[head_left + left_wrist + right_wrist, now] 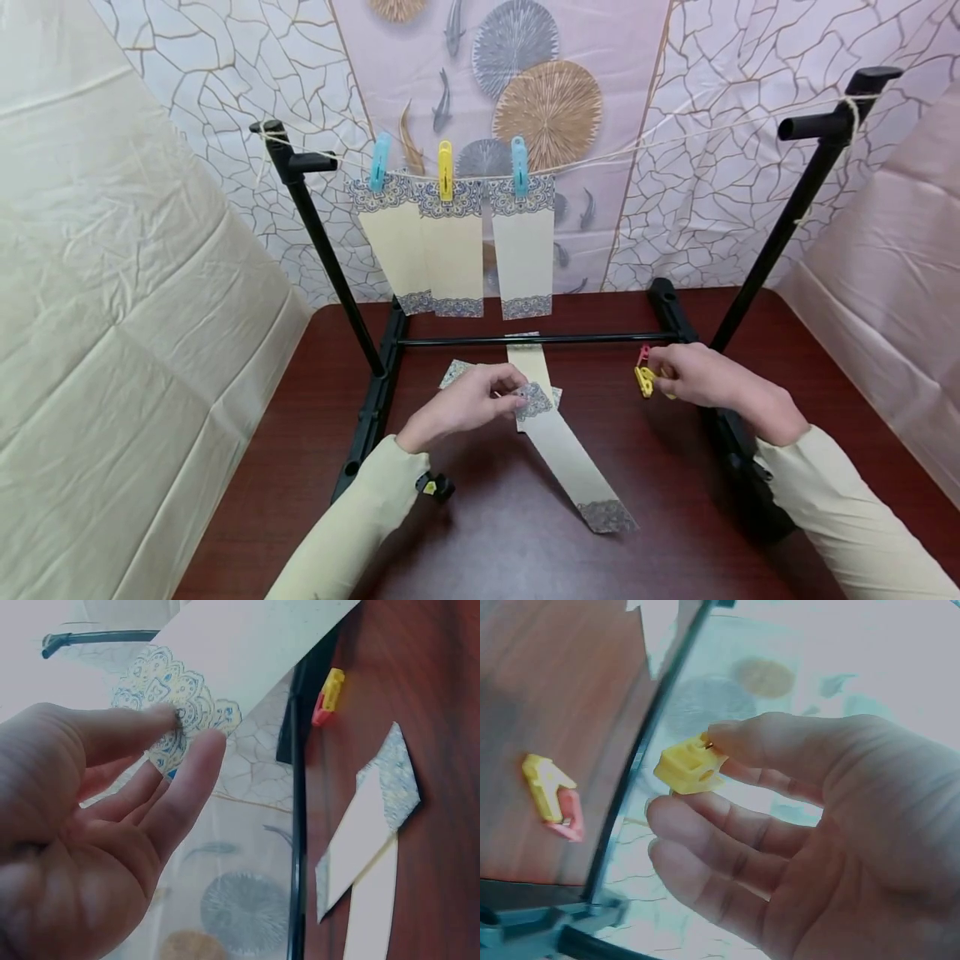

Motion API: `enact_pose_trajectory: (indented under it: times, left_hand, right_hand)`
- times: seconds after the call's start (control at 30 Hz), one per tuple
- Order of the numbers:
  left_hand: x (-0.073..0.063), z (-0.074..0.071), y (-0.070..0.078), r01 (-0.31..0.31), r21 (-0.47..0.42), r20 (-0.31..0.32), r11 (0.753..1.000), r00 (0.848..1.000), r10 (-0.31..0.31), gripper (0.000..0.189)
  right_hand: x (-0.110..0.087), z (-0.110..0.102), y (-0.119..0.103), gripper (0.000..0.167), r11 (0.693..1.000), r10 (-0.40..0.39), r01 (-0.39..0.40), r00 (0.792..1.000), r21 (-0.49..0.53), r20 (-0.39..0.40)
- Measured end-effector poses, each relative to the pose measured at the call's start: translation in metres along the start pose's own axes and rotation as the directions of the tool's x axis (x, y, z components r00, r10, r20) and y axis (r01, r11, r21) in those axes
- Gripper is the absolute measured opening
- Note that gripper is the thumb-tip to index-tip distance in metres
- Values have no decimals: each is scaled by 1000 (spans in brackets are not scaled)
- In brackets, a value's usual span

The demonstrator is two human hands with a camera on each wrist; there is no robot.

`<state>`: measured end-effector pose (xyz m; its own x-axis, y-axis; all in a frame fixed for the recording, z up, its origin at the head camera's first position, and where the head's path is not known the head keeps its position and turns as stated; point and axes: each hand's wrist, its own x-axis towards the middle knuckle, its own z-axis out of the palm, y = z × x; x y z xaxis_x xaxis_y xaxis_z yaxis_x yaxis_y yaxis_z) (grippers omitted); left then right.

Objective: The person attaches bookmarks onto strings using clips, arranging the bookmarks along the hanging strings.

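The left hand (468,396), in front of the crossbar (465,342) of a black stand, pinches a pale paper strip (562,454) by its patterned end between thumb and fingers; the strip slants away from the crossbar toward the near side, its other patterned end lowest. The right hand (701,379), in front of the crossbar's right end, pinches a yellow clip (686,769) between thumb and fingertips. Just beside that hand, also in front of the crossbar, a second yellow clip (643,382) and a red clip (643,354) lie together on the dark red table (675,517). Near the left hand, more strips (528,362) lie crossed, one reaching past the crossbar. Above the crossbar, a string (675,142) runs between the stand's two posts (322,242); three strips hang from it, the left (393,242) and middle (456,250) overlapping, the right one (523,250) apart, held by blue, yellow and blue clips (520,167). Patterned cloth (547,33) stands behind the crossbar.
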<state>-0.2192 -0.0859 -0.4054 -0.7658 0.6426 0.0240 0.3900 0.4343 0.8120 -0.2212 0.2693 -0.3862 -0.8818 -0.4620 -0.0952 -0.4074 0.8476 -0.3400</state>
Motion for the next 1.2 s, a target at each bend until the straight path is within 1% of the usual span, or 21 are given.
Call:
enact_pose_trajectory:
  times: [0.07, 0.13, 0.2, 0.3, 0.37, 0.47, 0.6, 0.67, 0.73, 0.8, 0.83, 0.9, 0.97, 1.03, 1.1, 1.2]
  left_hand:
    - [3, -2, 4, -18, 21, -30, 1000, 999, 19, 19]
    - [5, -5, 9, -38, 46, -68, 998, 997, 41, 21]
    - [6, -8, 13, -52, 60, -113, 997, 992, 59, 20]
    - [10, -11, 19, -64, 57, -182, 996, 981, 73, 20]
    - [12, -13, 22, -76, 49, -229, 996, 970, 85, 21]
    - [17, -16, 28, -124, 34, -295, 992, 947, 129, 21]
    - [22, -21, 38, -185, 22, -367, 982, 912, 181, 18]
    - [24, -24, 43, -199, 17, -392, 980, 900, 190, 16]
    - [26, -26, 48, -209, 20, -413, 978, 889, 198, 16]
    - [29, -28, 53, -217, 19, -424, 976, 882, 205, 17]
    - [30, -29, 55, -222, 22, -428, 975, 879, 209, 18]
    - [33, -30, 60, -235, 34, -433, 971, 872, 226, 19]
    - [35, -32, 64, -247, 41, -441, 968, 865, 239, 20]
    - [38, -33, 69, -259, 45, -455, 965, 854, 251, 20]
    - [41, -35, 74, -273, 33, -472, 961, 844, 256, 20]
    - [44, -37, 79, -285, 7, -493, 958, 833, 251, 19]
  right_hand:
    - [-2, -5, -5, 5, 1000, -6, 6, 999, -2, -36]
    - [-3, -10, -10, 8, 1000, -27, 26, 995, -16, -94]
    - [-4, -14, -14, 10, 998, -56, 53, 986, -26, -160]
    - [-5, -21, -20, 11, 995, -96, 87, 964, -48, -247]
    - [-6, -26, -23, 12, 994, -110, 99, 952, -53, -285]
    - [-8, -33, -28, 13, 991, -133, 114, 933, -75, -335]
    - [-9, -42, -34, 15, 982, -185, 151, 888, -113, -421]
    - [-10, -46, -37, 15, 981, -192, 153, 869, -121, -456]
    - [-10, -49, -41, 14, 984, -177, 140, 862, -113, -475]
    - [-10, -53, -45, 14, 988, -151, 121, 858, -94, -491]
    - [-10, -55, -46, 14, 989, -146, 118, 851, -88, -504]
    - [-9, -58, -49, 14, 989, -148, 125, 832, -79, -535]
    - [-8, -62, -53, 14, 986, -164, 143, 803, -82, -572]
    - [-7, -66, -56, 13, 982, -188, 169, 770, -89, -610]
    - [-6, -70, -60, 12, 978, -201, 189, 745, -88, -636]
    - [-4, -76, -64, 9, 975, -202, 212, 724, -66, -659]
